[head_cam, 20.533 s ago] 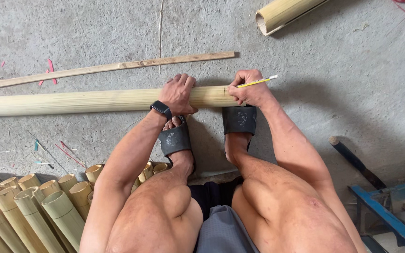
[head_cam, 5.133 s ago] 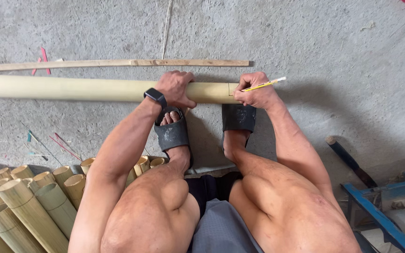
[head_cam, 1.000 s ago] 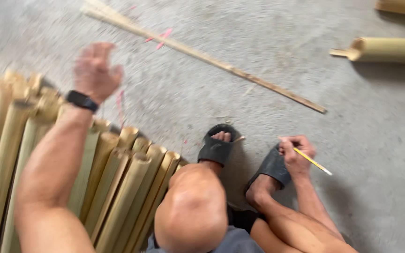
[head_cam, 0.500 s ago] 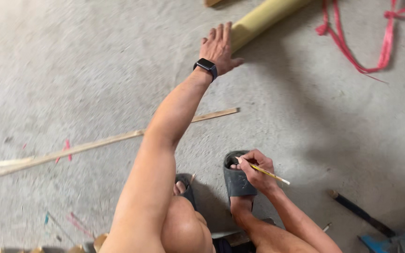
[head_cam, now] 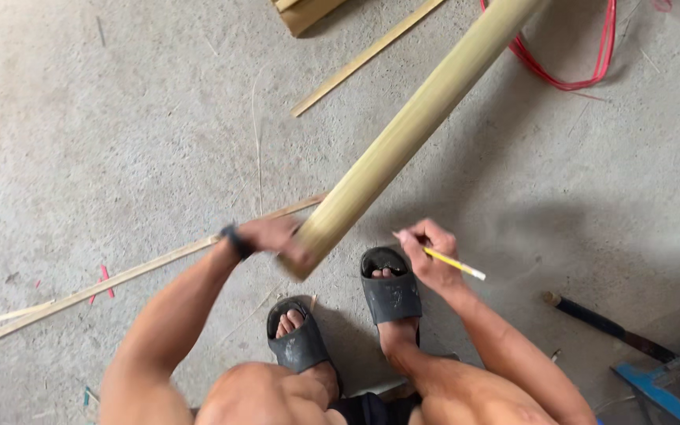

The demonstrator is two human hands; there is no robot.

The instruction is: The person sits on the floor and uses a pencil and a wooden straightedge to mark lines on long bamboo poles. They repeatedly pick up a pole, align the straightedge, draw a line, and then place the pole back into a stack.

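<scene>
Above my sandals, my left hand now grips a fresh bamboo pole's end, lifted off the floor — my right hand keeps pinching the pencil.

Bamboo pole: long, round, pale yellow-green, smooth. Runs diagonally from lower centre of frame to top right, upper end out of frame. Lower end near centre, gripped in left hand, lifted off floor above feet. Slightly blurred.

Pencil: thin, yellow, light tip pointing right and slightly down. Held between fingers of right hand, right of centre, just beside pole's lower end, not touching it.
</scene>
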